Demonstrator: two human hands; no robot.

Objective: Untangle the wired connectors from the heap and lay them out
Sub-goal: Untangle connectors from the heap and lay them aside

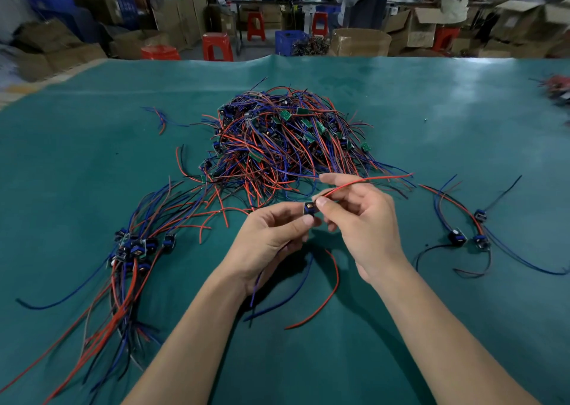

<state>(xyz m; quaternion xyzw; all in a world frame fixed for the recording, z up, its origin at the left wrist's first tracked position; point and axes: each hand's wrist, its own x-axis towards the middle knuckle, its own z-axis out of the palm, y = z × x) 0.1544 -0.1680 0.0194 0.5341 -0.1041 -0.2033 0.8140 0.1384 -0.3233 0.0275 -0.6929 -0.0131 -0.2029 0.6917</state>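
Above a green tabletop [401,120], the left hand [271,235] and right hand [361,219] pinch one small connector [309,209] between fingers and thumbs, its red wire [370,180] trailing right. Behind lies the tangled heap [287,145]; sorted bundles rest left [135,247] and right [468,235].

The small dark blue connector block [309,209] is mostly hidden between the fingertips pinching it, the blue and red wires [279,299] below it vanish behind the left hand [271,238], and the red wire bundle [559,91] at far right is blurred and cut off.
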